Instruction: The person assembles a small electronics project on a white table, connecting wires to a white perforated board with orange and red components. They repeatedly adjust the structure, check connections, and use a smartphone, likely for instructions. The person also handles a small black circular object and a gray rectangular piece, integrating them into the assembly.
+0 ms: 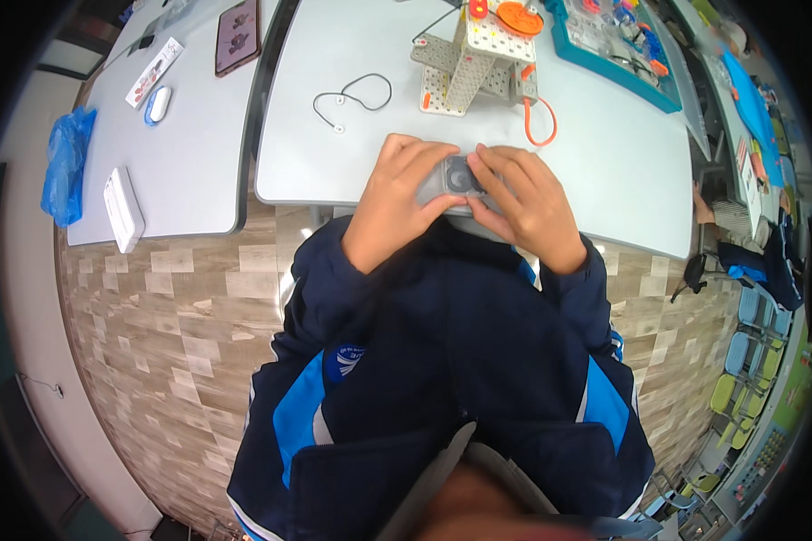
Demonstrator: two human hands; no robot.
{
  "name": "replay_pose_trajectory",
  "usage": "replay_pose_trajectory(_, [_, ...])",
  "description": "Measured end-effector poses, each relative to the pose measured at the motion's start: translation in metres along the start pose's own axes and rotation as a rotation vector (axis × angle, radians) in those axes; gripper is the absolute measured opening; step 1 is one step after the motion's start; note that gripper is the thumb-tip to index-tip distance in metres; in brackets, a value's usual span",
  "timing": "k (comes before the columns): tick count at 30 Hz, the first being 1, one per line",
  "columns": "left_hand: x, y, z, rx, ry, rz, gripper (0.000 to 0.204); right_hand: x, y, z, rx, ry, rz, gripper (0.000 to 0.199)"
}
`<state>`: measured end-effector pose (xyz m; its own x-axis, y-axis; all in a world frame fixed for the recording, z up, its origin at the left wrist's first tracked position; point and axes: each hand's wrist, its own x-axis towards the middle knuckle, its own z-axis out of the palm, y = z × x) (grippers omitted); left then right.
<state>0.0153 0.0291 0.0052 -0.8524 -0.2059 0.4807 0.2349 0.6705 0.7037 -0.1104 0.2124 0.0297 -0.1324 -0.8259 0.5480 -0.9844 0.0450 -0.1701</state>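
My left hand (pixel 397 194) and my right hand (pixel 525 200) both grip a small clear grey plastic piece with a round dark part (pixel 458 178) at the near edge of the pale table (pixel 604 153). My thumbs and fingertips pinch it from both sides. Just beyond it stands a model (pixel 478 59) built of perforated white plates with orange wheels and an orange loop (pixel 541 122). A thin black cable with white ends (pixel 352 95) lies to the left of the model.
A teal tray of small parts (pixel 618 45) sits at the back right. A second table (pixel 189 135) on the left carries a phone (pixel 237 36), a white mouse (pixel 159 103), a white box (pixel 123 209) and a blue bag (pixel 66 162). Coloured chairs (pixel 749 361) stand at the right.
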Motion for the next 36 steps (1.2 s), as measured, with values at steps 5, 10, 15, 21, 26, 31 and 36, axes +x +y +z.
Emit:
replay_pose_trajectory(5, [0.004,0.005,-0.001,0.027,-0.031,-0.05,0.055,0.002,0.002,-0.001,-0.11,-0.029,-0.129,0.048])
replay_pose_trajectory(10, [-0.001,0.007,-0.001,0.027,-0.026,-0.073,0.057,0.008,0.004,-0.005,-0.058,-0.013,-0.135,0.038])
replay_pose_trajectory(15, [-0.002,0.0,-0.003,0.049,-0.048,-0.037,0.056,0.012,0.007,-0.004,0.172,0.083,0.112,0.023])
replay_pose_trajectory(21, [-0.006,-0.009,-0.021,-0.024,-0.06,-0.102,0.053,0.013,0.002,0.022,0.199,0.247,0.525,0.014])
replay_pose_trajectory(26, [0.005,-0.038,-0.053,0.403,0.23,-0.106,0.051,0.015,-0.001,0.027,0.282,0.311,0.658,0.019])
replay_pose_trajectory(31, [0.02,-0.063,-0.056,0.597,0.295,-0.161,0.043,0.019,-0.008,0.028,0.276,0.419,0.59,0.013])
replay_pose_trajectory(36, [0.024,-0.072,-0.051,0.483,0.299,-0.173,0.023,0.016,-0.01,0.019,0.105,0.392,0.384,0.013])
